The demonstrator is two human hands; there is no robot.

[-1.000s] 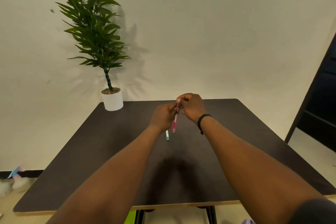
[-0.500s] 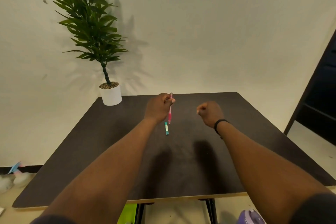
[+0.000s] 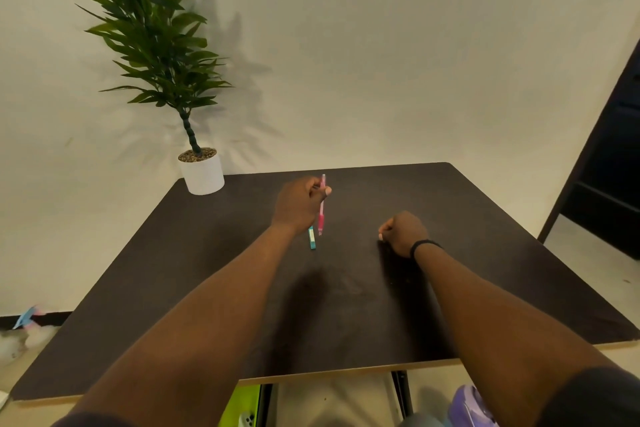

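Note:
My left hand (image 3: pixel 300 207) pinches a pink pen (image 3: pixel 322 210) near its top and holds it almost upright above the dark table (image 3: pixel 485 253), tip pointing down. A teal pen (image 3: pixel 312 238) lies flat on the table just below that hand, its far end hidden behind my wrist. My right hand (image 3: pixel 403 232), with a black band on the wrist, rests on the table to the right of both pens. It is curled into a fist and apart from them. Nothing shows inside the fist.
A potted green plant in a white pot (image 3: pixel 202 174) stands at the table's far left corner against the wall. A dark doorway or shelf (image 3: pixel 609 156) is at the right. Green and purple objects (image 3: pixel 467 406) lie under the table's near edge.
Both hands met at the top of the pink pen a second ago. My right hand has since let go and moved right and down to the table. My left hand still holds the pen.

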